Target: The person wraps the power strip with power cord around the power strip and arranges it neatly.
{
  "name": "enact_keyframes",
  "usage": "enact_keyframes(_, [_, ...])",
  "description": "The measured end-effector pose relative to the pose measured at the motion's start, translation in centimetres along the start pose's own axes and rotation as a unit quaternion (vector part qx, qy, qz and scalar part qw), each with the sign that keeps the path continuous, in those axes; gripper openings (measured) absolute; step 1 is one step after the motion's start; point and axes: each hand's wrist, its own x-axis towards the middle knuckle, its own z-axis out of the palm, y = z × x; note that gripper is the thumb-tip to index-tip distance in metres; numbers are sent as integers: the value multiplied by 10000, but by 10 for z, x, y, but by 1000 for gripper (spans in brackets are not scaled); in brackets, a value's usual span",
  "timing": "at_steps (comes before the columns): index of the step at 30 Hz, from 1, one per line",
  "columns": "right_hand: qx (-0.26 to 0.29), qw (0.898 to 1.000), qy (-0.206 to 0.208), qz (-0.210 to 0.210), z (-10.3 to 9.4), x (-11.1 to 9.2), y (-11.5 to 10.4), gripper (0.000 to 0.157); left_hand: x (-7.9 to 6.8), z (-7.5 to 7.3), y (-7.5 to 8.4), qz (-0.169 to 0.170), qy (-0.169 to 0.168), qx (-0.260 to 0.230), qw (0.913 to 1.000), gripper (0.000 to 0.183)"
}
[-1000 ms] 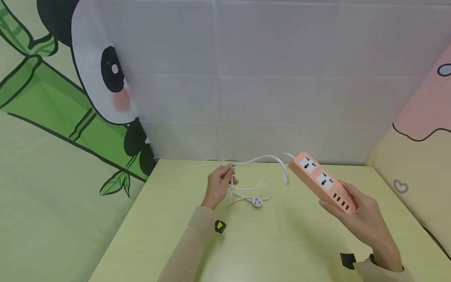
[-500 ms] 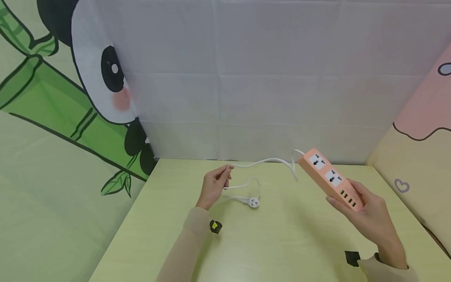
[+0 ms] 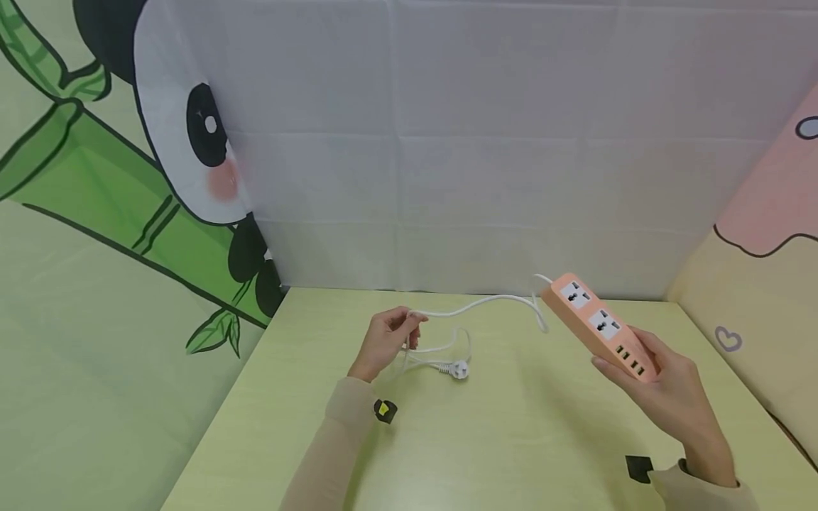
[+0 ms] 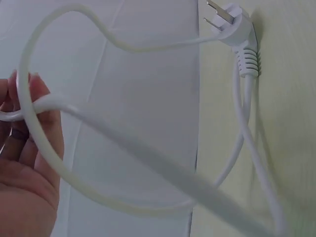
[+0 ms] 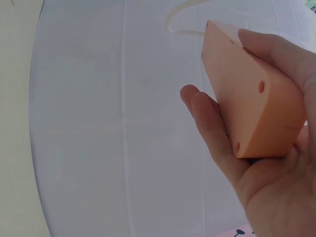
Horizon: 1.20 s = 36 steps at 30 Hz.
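Note:
In my right hand point(image 3: 671, 397) I grip the near end of an orange power strip point(image 3: 581, 319), held tilted above the table with its two sockets and several USB ports facing up. The right wrist view shows the strip's plain underside point(image 5: 242, 89) between thumb and fingers. My left hand point(image 3: 382, 342) pinches the white power cord point(image 3: 473, 305) between thumb and fingertips. From there the cord arcs across to the strip's far end. Below the left hand hang loose loops of cord, with the white three-pin plug point(image 3: 457, 369) near the tabletop; the left wrist view shows the plug's prongs point(image 4: 220, 12).
A pale yellow-green table point(image 3: 486, 447) lies under both hands. A whitish creased cloth backdrop point(image 3: 486, 177) rises behind it. Printed panels with a panda, bamboo point(image 3: 102, 163) and a pink shape point(image 3: 780, 184) stand at the sides.
The left hand has shifted left and slightly down, pulling the cord out longer. My right hand has moved a little to the right with the power strip. The plug has shifted slightly left.

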Motion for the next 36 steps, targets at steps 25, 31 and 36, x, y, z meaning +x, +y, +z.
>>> enact_keyframes(25, [-86,9998,-160,-95,-2,16,9,66,-2,0,28,608,-1022,-337,9923,20])
enact_keyframes(31, [-117,9994,-287,-141,-3,24,13,68,2,4,28,622,-981,-384,9925,20])
enact_keyframes(36, [-132,9989,-392,-200,-3,31,17,68,3,6,29,647,-987,-444,9920,23])
